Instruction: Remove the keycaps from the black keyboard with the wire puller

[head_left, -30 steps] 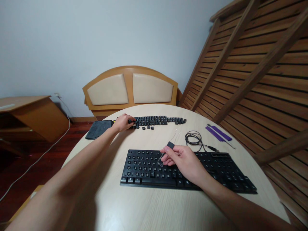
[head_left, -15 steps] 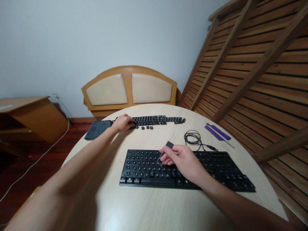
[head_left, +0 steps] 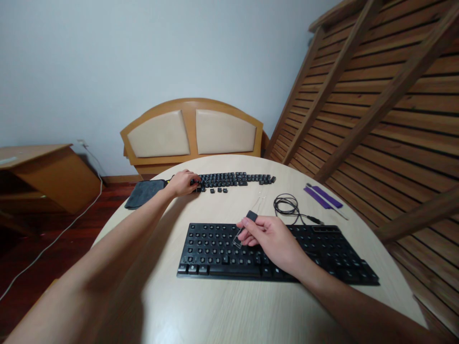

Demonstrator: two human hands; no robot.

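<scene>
My right hand [head_left: 267, 234] is closed around a keycap puller [head_left: 252, 216] with a black body and thin wire loops at its ends. It is held over the middle of a black keyboard [head_left: 233, 270], whose upper rows are mostly bare of keycaps; the space bar and a few keys sit in place. At the far side of the table, my left hand [head_left: 183, 182] reaches to the left end of rows of loose black keycaps [head_left: 222, 179]. Its fingertips are pinched on a dark keycap [head_left: 195, 182], partly hidden by the fingers.
A dark grey cloth pouch [head_left: 145, 193] lies left of the keycaps. The keyboard's coiled cable [head_left: 287, 206] rests behind it, and purple strips [head_left: 319, 197] with a thin metal-shafted tool lie at right. The round table [head_left: 201, 310] stands before a wooden headboard [head_left: 192, 129].
The view has shifted very slightly. Both hands stay in nearly the same places, the left at the loose keycaps and the right with the keycap puller above the keyboard.
</scene>
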